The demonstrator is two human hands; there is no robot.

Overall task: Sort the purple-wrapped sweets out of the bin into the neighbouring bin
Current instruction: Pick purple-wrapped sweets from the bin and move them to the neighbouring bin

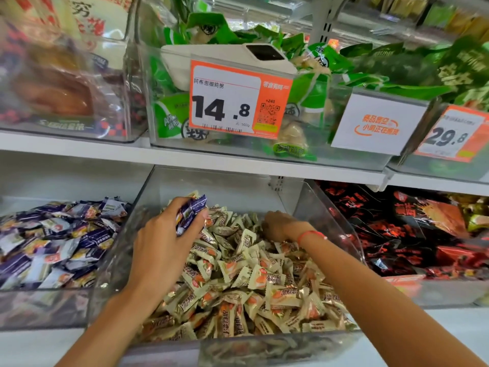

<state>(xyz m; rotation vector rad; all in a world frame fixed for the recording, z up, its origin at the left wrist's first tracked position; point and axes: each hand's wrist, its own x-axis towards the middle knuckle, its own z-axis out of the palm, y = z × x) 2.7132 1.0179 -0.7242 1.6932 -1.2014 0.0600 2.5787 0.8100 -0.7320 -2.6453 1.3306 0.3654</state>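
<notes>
Far-left bin: the clear bin (79, 295) to my left holds a heap of purple-wrapped sweets (53, 242), some with white and orange panels showing.
My left hand: my left hand (164, 239) is inside the middle bin near its left wall, fingers and thumb clenched round a small bunch of purple sweets (191, 213), lifted clear of the pile beneath.
Middle bin: the clear middle bin (304, 197) is full of cream-and-gold wrapped sweets (251, 282) with orange print; I see no other purple wrapper on the surface.
My right hand: my right hand (277, 226) is pressed down into the cream sweets near the back right of the bin, fingers buried among the wrappers, so I cannot tell whether it is gripping anything. A red string bracelet (309, 235) sits at that wrist.
Right bin: the bin just beside it holds red-and-black packets (397, 234).
Shelf above: a clear bin of green packets (312, 99) carries an orange price tag (235, 102) reading 14.8; a second tag (452, 136) further right reads 29.8.
</notes>
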